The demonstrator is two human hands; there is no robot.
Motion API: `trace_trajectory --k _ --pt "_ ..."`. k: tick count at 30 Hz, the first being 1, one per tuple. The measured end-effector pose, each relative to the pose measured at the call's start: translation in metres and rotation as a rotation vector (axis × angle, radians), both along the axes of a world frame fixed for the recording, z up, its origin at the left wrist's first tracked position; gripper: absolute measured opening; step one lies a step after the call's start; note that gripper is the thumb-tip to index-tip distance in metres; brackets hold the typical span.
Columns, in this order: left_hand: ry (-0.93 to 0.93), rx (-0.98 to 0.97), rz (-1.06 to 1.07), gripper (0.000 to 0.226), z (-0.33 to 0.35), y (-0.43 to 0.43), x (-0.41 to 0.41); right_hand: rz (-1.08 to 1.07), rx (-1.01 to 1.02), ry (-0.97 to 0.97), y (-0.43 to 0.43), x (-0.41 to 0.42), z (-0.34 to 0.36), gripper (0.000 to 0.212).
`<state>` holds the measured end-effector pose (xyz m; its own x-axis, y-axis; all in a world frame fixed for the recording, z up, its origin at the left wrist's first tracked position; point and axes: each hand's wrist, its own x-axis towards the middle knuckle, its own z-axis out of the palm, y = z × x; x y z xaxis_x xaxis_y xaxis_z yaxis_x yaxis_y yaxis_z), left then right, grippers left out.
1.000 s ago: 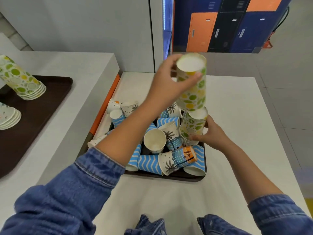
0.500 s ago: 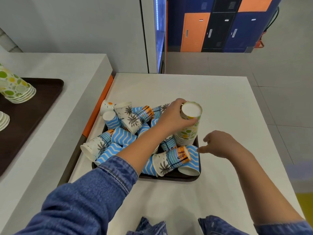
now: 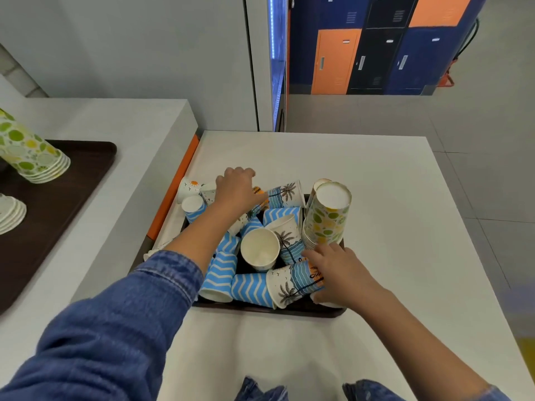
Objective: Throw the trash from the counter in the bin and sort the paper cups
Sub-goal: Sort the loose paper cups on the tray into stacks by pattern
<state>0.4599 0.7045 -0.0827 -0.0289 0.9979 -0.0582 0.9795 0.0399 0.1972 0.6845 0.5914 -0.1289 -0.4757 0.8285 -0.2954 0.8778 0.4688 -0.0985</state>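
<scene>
A dark tray [image 3: 289,310] on the white table holds several loose paper cups: blue zigzag cups [image 3: 249,287], palm-tree cups [image 3: 285,195], and one upright white cup [image 3: 259,250]. At the tray's right side stands an upside-down stack of lime-pattern cups [image 3: 327,218], with no hand on it. My left hand [image 3: 237,189] lies over the cups at the tray's far side, fingers curled down, and its grip is hidden. My right hand [image 3: 335,270] clasps a palm-tree cup [image 3: 292,285] lying at the front right of the tray.
On the raised counter to the left sits a second dark tray [image 3: 63,198] with a tilted stack of lime-pattern cups [image 3: 29,151] and a white stack [image 3: 10,212]. An orange strip [image 3: 173,192] marks the gap between counter and table. Lockers stand at the back.
My left hand set the lime-pattern cups down on their stack, let go, and moved left over the far cups. My right hand dropped from the stack onto the front palm-tree cup.
</scene>
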Motion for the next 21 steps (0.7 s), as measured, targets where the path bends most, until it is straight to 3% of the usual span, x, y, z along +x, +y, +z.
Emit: trace_trajectory --k 4,10,15,18,21 --pt "0.198 -0.071 -0.073 0.071 -0.023 0.01 0.002 0.028 0.035 0.003 0.005 0.002 0.004 0.066" --pt "0.234 -0.065 -0.089 0.062 -0.038 0.016 0.006 -0.024 -0.099 0.172 0.006 0.006 0.063 0.065" --pt "0.071 -0.043 -0.054 0.062 -0.035 0.014 0.005 -0.021 -0.023 0.485 0.019 0.017 0.146 0.061" --pt "-0.083 -0.015 -0.023 0.056 -0.029 0.01 0.005 -0.105 0.163 0.704 0.039 0.019 0.179 0.058" --pt "-0.2 0.033 0.023 0.066 -0.022 0.004 0.004 -0.217 0.362 0.804 0.071 0.019 0.185 0.057"
